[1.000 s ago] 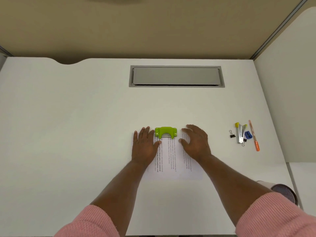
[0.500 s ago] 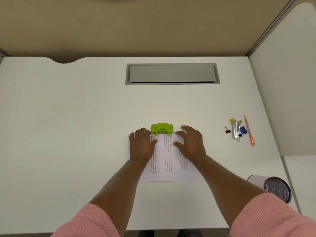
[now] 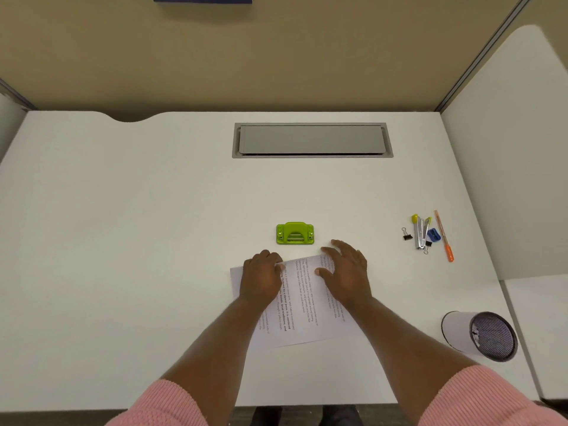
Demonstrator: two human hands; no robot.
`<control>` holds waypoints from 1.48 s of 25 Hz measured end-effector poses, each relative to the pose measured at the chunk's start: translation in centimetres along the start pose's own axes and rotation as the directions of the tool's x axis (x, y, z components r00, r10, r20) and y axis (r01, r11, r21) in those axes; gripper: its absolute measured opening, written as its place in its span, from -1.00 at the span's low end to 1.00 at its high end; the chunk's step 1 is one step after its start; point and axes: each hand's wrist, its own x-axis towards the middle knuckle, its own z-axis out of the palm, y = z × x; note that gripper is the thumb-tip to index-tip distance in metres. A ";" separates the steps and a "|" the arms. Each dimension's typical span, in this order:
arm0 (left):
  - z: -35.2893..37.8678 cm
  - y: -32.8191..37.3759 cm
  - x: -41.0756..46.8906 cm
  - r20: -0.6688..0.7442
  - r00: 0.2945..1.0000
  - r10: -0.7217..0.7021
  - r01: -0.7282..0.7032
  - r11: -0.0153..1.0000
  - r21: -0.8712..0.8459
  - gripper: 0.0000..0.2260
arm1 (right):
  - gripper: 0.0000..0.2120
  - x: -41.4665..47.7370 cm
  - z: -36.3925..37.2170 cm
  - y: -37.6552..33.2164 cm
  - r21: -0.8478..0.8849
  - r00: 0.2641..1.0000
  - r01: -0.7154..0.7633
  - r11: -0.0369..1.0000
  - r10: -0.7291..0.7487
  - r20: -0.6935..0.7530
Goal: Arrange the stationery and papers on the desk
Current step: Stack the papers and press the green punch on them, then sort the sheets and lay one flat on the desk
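A printed sheet of paper [image 3: 302, 305] lies slightly askew on the white desk [image 3: 123, 241], just below the green hole punch [image 3: 295, 233] and apart from it. My left hand [image 3: 261, 279] sits on the sheet's upper left corner, fingers curled over the top edge and thumb on the page. My right hand [image 3: 347, 272] rests on the upper right part of the sheet, its fingers spread and reaching past the top edge.
At the right lie a black binder clip [image 3: 406, 234], a stapler [image 3: 418, 232], a blue sharpener [image 3: 433, 235] and an orange pen [image 3: 444, 236]. A mesh pen cup [image 3: 479, 335] lies on its side at the front right. A grey cable hatch [image 3: 312, 139] is set in the desk's back.
The sheet has slid out of the hole punch towards me and turned a little. Both hands came back with it; the punch stayed in place.
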 end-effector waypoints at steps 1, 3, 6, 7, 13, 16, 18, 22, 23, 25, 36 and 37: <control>-0.3 -0.2 -0.3 -0.001 1.000 -0.006 0.006 0.999 -0.053 -0.92 | -0.45 -0.3 -0.4 0.2 0.031 0.998 -0.036 0.999 0.038 -0.057; -1.1 -0.7 -0.8 -0.005 0.999 -0.034 0.032 0.984 -0.178 -0.92 | -0.38 -1.3 -1.2 0.7 0.122 0.971 -0.133 0.984 0.154 -0.184; -2.6 -1.4 -1.3 0.029 0.995 -0.097 0.101 0.942 -0.320 -0.92 | -0.32 -3.6 -2.4 1.1 0.375 0.863 -0.344 0.861 0.447 -0.235; -3.2 -1.6 -1.4 0.037 0.994 -0.106 0.112 0.930 -0.350 -0.92 | -0.32 -4.5 -2.8 1.0 0.488 0.811 -0.403 0.774 0.549 -0.201; -5.8 -2.2 -2.5 0.011 0.991 -0.137 0.127 0.884 -0.449 -0.84 | -0.45 -7.8 -2.9 -1.4 0.822 0.634 -0.563 0.082 0.682 0.365; -6.0 -2.5 -3.2 0.040 0.985 -0.168 0.166 0.851 -0.499 -0.86 | -0.62 -7.7 -1.8 -2.6 0.833 0.686 -0.553 0.010 0.573 0.448; -6.4 -2.5 -3.7 0.041 0.983 -0.180 0.172 0.817 -0.550 -0.88 | -0.83 -7.4 -2.0 -3.9 0.855 0.709 -0.517 0.046 0.583 0.398; -7.8 -2.6 -5.2 0.024 0.981 -0.193 0.167 0.771 -0.615 -0.91 | -0.93 -6.9 -4.3 -6.5 0.896 0.768 -0.410 0.170 0.594 0.239; -8.3 -2.6 -5.6 0.014 0.982 -0.191 0.157 0.760 -0.630 -0.92 | -0.94 -6.9 -5.1 -7.1 0.900 0.789 -0.378 0.216 0.584 0.191; -9.0 -2.9 -6.4 -0.008 0.983 -0.181 0.131 0.744 -0.655 -0.91 | -0.90 -6.9 -6.6 -8.6 0.904 0.837 -0.302 0.303 0.538 0.099; -12.4 -0.9 -9.1 0.011 0.993 -0.118 0.090 0.692 -0.716 -0.82 | -0.77 -9.2 -11.2 -11.8 0.817 0.936 -0.071 0.573 0.322 -0.144; -12.5 -0.8 -9.2 0.014 0.994 -0.111 0.088 0.695 -0.714 -0.82 | -0.77 -9.4 -11.2 -11.7 0.815 0.935 -0.068 0.575 0.321 -0.149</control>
